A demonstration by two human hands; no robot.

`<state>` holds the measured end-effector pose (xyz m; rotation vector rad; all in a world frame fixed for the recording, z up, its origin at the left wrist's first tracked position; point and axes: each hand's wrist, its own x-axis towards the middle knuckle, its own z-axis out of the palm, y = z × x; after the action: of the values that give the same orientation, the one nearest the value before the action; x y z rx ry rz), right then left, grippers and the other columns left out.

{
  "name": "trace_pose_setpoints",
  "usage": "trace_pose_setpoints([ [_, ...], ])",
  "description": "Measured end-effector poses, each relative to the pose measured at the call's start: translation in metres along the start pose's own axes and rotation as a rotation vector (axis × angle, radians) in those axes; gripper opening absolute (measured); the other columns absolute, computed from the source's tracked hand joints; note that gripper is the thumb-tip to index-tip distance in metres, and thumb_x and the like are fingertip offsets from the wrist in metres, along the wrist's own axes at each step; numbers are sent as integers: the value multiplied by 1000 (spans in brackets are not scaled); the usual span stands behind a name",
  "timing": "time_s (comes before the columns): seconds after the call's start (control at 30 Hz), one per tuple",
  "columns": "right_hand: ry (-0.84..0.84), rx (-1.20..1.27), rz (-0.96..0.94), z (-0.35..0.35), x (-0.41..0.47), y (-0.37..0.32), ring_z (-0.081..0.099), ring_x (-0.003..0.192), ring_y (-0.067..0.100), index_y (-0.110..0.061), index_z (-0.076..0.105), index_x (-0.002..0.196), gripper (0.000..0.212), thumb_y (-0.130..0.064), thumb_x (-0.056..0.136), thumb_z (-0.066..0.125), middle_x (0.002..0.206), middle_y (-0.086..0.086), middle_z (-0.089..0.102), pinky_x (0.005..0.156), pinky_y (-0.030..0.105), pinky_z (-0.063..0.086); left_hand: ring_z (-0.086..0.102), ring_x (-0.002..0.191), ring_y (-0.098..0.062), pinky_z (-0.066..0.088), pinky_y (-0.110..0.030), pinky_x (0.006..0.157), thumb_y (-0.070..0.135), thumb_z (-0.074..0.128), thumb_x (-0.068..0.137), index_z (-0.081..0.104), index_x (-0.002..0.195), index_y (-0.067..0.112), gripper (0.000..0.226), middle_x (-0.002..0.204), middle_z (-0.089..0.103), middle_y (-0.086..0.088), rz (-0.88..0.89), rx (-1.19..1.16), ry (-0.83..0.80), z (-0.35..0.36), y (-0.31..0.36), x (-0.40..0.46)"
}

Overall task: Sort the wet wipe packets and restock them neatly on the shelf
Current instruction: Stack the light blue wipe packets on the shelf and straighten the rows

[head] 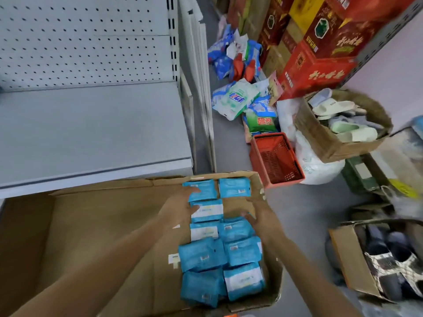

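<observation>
Several blue wet wipe packets (240, 250) lie in two rows along the right side of a large flat cardboard box (103, 225) on the floor. My left hand (180, 204) reaches over the far-left packets (202, 189), fingers spread and touching them. My right hand (256, 213) hovers open beside a gap in the right row, just below the far-right packet (233, 187). Neither hand grips a packet. The grey metal shelf (91, 124) with a pegboard back stands bare just beyond the box.
A red plastic basket (274, 159) stands right of the box. Bags of detergent (238, 99) lie on the aisle floor, with red cartons (315, 53) stacked behind. Open boxes of slippers (341, 124) and shoes (375, 259) crowd the right side.
</observation>
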<state>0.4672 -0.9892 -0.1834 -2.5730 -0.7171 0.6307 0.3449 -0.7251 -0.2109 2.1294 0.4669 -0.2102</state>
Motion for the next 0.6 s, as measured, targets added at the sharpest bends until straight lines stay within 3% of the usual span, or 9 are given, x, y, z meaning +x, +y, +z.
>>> trace_pose_setpoints([
  [0.1, -114, -194, -25, 17, 55, 32, 42, 133, 25, -22, 36, 145, 60, -39, 92, 57, 149, 3, 38, 103, 36, 42, 37, 139, -21, 33, -32, 113, 30, 64, 91, 40, 146, 21, 60, 154, 36, 1, 8, 304, -58, 38, -21, 58],
  [0.17, -151, -271, -42, 32, 88, 48, 33, 140, 24, -19, 27, 150, 65, -34, 94, 56, 156, 3, 28, 109, 36, 35, 28, 144, -25, 35, -39, 113, 32, 65, 89, 29, 152, 25, 73, 158, 26, 0, -1, 453, -67, 59, -34, 85],
  [0.23, -150, -315, -80, 48, 114, 58, 24, 145, 24, -17, 24, 152, 70, -32, 93, 58, 158, 5, 24, 114, 36, 26, 31, 141, -27, 35, -41, 113, 33, 69, 84, 23, 154, 28, 84, 156, 28, -2, -22, 623, -70, 76, -47, 100],
  [0.33, -156, -399, -110, 67, 139, 72, 15, 148, 27, -14, 21, 152, 80, -32, 88, 66, 158, 10, 21, 120, 40, 17, 50, 123, -32, 45, -46, 105, 21, 85, 63, 42, 146, 20, 93, 135, 49, -12, 10, 822, -23, 91, -55, 108],
  [0.4, -161, -490, -107, 76, 148, 78, 22, 145, 31, -13, 22, 151, 83, -26, 84, 69, 155, 13, 28, 118, 43, 23, 56, 113, -32, 52, -43, 94, 22, 86, 58, 47, 143, 19, 93, 125, 54, -13, 59, 859, 42, 92, -52, 107],
  [0.47, -153, -606, -109, 80, 150, 79, 38, 135, 34, -12, 29, 148, 79, -17, 81, 70, 143, 17, 41, 112, 44, 34, 56, 110, -28, 52, -38, 90, 32, 78, 71, 42, 146, 22, 84, 126, 53, -9, 74, 860, 48, 86, -50, 103],
  [0.53, -149, -673, -130, 79, 144, 76, 46, 126, 34, -14, 32, 146, 80, -22, 78, 74, 134, 17, 45, 108, 43, 39, 59, 107, -26, 52, -36, 88, 29, 67, 84, 39, 146, 23, 68, 130, 52, -6, 52, 806, 47, 77, -50, 95],
  [0.6, -172, -657, -135, 74, 133, 66, 44, 128, 33, -15, 31, 146, 78, -35, 82, 70, 137, 16, 43, 108, 43, 36, 61, 103, -24, 53, -36, 85, 18, 55, 92, 38, 144, 24, 55, 133, 53, -4, 9, 609, 27, 66, -47, 83],
])
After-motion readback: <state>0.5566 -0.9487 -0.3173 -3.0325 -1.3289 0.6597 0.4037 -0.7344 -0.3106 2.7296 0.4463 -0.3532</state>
